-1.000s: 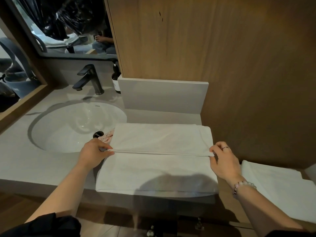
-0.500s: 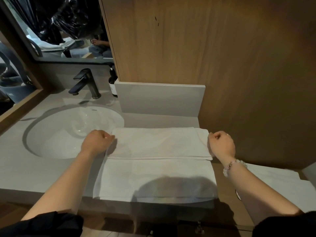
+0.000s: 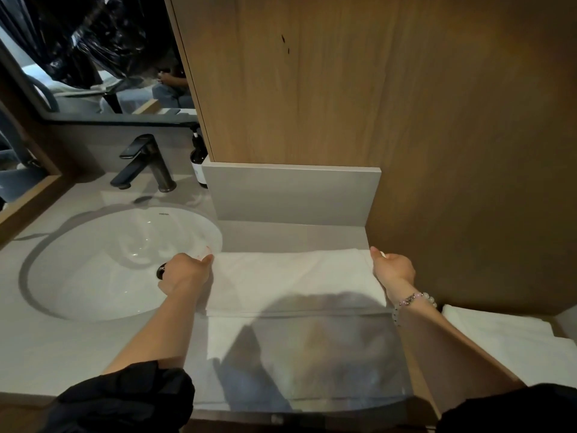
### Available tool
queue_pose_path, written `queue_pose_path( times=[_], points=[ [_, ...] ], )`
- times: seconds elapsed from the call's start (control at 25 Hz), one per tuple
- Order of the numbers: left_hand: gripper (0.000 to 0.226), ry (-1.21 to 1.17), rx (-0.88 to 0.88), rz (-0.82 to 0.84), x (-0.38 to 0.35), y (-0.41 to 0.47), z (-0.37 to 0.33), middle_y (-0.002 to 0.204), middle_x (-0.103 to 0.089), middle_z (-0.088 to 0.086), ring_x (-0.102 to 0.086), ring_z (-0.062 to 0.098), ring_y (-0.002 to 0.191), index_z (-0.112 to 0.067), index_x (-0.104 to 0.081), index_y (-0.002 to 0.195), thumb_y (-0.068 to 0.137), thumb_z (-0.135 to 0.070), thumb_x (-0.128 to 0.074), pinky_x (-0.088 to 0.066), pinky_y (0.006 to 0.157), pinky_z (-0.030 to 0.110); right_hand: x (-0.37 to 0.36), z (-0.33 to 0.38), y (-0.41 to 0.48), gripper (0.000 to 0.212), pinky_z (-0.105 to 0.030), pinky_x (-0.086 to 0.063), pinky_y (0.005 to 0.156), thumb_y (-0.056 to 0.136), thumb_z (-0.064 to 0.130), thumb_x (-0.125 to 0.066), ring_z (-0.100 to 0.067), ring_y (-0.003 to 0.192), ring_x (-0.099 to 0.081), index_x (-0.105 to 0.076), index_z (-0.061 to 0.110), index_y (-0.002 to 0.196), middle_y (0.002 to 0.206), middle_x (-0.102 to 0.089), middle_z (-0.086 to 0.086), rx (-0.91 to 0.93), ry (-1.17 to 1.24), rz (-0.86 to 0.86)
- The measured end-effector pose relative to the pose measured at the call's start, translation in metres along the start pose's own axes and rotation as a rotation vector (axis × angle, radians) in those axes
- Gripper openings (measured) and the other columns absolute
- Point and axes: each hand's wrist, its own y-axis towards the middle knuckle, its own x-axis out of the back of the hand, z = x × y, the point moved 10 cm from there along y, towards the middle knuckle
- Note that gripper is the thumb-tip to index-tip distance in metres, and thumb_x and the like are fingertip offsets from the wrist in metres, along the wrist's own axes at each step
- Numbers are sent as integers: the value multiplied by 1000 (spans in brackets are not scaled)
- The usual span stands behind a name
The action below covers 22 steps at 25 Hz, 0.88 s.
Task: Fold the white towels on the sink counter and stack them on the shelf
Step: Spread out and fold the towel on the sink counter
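Head view, towel point(image 3: 293, 276) front shadowed, blurred

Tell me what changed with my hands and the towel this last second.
Both hands left the fold's near edge for the far corners of the towel, which the left hand and right hand now pinch. The sink and the folded towel at right stayed put.

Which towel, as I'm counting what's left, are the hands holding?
The towel beside the basin: left hand and right hand pinch its far corners. The other towel lies untouched, lower right.
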Motion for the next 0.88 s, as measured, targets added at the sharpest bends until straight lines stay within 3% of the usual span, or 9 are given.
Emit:
queue_pose_path(
  times=[0.16,0.28,0.4,0.48,0.6,0.76,0.88],
  points=[
    [40,197,-61,-61,0,-3,-8,110,-62,16,-55,32,107,-4,-59,107,95,-40,-46,-32,93,35,0,-1,0,43,-27,-35,68,92,39,-55,-34,92,-60,-53,11,59,83,-62,-14,24,23,-25],
    [36,279,-184,-129,4,1,-21,100,-66,12,-58,30,99,-9,-62,98,96,-39,-43,-31,88,34,4,1,0,35,-27,-35,69,92,39,-54,-31,86,-57,-58,9,74,90,-64,-14,57,15,-89],
    [34,203,-172,-126,6,9,-13,95,-66,11,-57,30,96,-12,-62,90,95,-41,-44,-30,85,35,11,0,1,33,-27,-35,70,93,40,-53,-30,87,-55,-61,8,87,101,-65,-16,55,37,-153],
    [34,163,-146,-100,3,13,-4,96,-65,11,-56,32,100,-12,-61,89,95,-41,-44,-31,88,36,13,-4,2,39,-28,-36,73,94,39,-51,-34,98,-57,-64,2,98,107,-64,-19,46,41,-167],
    [33,79,-92,-31,-6,16,6,102,-62,13,-53,33,107,-10,-60,96,97,-37,-40,-33,93,38,15,-6,2,45,-33,-40,83,95,39,-49,-37,109,-55,-63,-2,109,115,-62,-22,25,13,-186],
    [37,-31,-27,54,-21,18,15,111,-60,18,-51,35,112,-7,-60,108,99,-34,-35,-34,97,40,15,-7,4,45,-37,-40,91,96,38,-49,-38,116,-52,-61,-1,115,121,-60,-22,-13,-2,-191],
    [39,-51,-40,99,-21,21,14,100,-62,15,-53,34,107,-9,-63,94,96,-42,-41,-38,96,40,16,-5,7,45,-38,-42,92,93,40,-52,-38,115,-52,-63,1,111,120,-61,-21,-32,-27,-186]
  ],
)
